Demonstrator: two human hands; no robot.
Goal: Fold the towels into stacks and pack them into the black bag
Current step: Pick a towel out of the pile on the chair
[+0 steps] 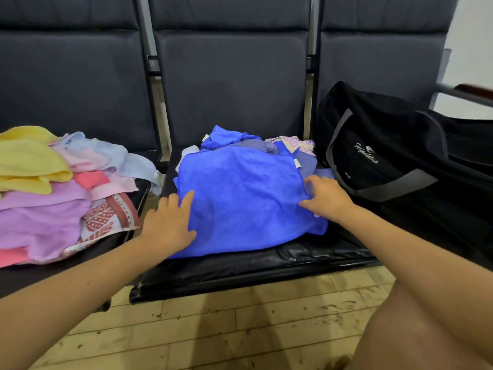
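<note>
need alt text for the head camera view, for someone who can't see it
A person's left hand and right hand rest on a blue towel spread over a small pile on the middle seat of a dark bench. A heap of unfolded pastel towels lies on the left seat, and a black bag sits on the right one.
</note>
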